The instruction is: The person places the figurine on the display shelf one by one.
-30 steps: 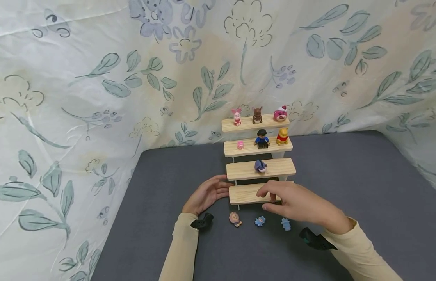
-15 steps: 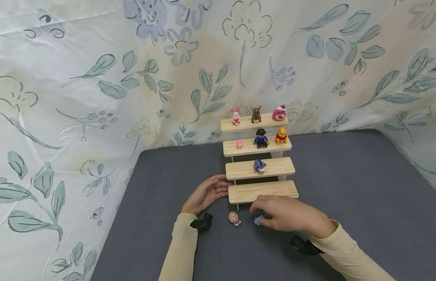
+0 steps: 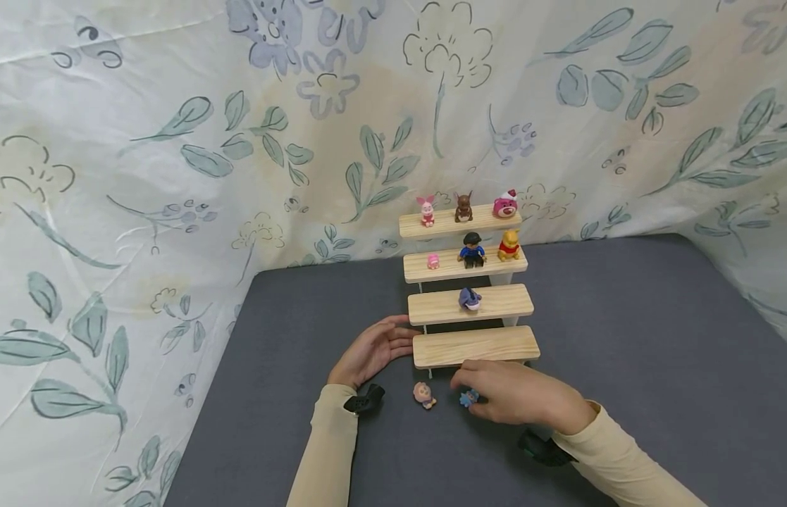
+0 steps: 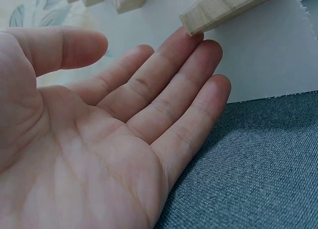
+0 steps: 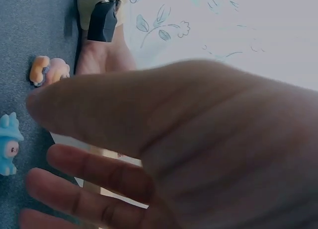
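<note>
My right hand [image 3: 520,396] is low over the dark cloth, thumb and fingers parted around a small blue figurine [image 3: 468,398]. In the right wrist view that blue figurine [image 5: 9,145] lies just beyond the fingertips, with a gap between them. A peach-haired figurine [image 3: 423,395] lies to its left. My left hand [image 3: 374,351] rests palm up beside the stepped wooden display stand [image 3: 475,346], fingers extended. In the left wrist view, its fingertips [image 4: 191,38] meet the corner of a wooden board [image 4: 223,13].
Small toys stand on the upper steps: a blue donkey [image 3: 470,299], a yellow bear in red [image 3: 509,245], a black-capped figure [image 3: 472,251], a pink bear [image 3: 505,205] and others. A floral cloth [image 3: 342,155] hangs behind the dark tabletop [image 3: 304,303].
My right hand has come down and left from over the lowest step to the middle blue figurine. It now hides the other blue figurine on the right. My left hand has stayed put.
</note>
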`<state>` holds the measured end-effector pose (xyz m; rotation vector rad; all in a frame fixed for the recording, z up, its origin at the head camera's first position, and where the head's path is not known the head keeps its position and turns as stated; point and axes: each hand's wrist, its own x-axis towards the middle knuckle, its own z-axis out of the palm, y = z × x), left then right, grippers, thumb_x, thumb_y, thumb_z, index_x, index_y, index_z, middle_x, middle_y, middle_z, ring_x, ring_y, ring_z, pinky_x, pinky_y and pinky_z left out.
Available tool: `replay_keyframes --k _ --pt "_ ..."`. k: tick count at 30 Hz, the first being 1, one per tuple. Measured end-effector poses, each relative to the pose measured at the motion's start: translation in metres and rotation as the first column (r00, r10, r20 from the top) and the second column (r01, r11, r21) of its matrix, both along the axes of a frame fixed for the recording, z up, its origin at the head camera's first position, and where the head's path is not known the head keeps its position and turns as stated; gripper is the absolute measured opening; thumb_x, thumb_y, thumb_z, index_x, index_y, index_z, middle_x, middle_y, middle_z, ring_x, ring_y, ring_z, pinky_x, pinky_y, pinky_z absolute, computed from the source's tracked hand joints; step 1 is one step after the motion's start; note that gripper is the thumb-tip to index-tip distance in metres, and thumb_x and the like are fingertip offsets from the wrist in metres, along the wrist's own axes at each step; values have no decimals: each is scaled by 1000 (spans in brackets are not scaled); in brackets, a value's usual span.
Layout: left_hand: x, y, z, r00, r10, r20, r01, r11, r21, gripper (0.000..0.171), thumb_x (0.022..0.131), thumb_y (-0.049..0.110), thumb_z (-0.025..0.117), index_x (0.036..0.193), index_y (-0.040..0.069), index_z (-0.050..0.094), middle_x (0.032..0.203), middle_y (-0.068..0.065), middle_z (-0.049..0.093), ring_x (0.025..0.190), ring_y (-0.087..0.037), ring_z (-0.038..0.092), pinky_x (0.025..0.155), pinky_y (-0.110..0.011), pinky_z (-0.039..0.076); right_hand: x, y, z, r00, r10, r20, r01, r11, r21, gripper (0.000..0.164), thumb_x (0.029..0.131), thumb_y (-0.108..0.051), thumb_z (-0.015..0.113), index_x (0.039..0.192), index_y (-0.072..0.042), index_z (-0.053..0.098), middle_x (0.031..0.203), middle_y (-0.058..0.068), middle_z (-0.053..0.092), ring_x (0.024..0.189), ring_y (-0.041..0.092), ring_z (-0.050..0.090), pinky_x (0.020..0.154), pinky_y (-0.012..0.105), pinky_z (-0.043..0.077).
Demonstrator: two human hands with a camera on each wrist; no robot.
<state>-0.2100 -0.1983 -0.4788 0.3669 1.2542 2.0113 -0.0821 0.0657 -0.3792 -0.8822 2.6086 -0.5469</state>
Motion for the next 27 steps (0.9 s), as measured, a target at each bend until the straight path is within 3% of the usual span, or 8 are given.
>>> replay_keyframes --k 14,20,27 --pt "0 1 2 1000 10 7 -10 1000 -13 44 111 23 37 151 3 35 128 -10 63 121 -21 63 104 -34 54 1 -2 -5 1000 -23 21 21 998 65 35 87 -18 80 120 -18 68 109 -5 66 94 7 61 79 32 55" --pt "0 0 1 1000 10 15 -10 1000 -13 42 112 23 35 149 4 37 128 -10 63 121 -22 63 104 -34 54 3 -3 -5 1000 -12 -8 12 997 77 34 87 -17 80 118 -17 68 108 -5 64 92 7 59 77 31 55" --pt "0 0 0 1000 5 12 -5 1000 -16 42 111 23 36 148 4 38 128 -11 63 121 -22 64 104 -34 54 3 -5 -7 998 -59 -4 59 990 130 35 86 -19 81 118 -17 69 106 -2 67 94 13 64 77 35 56"
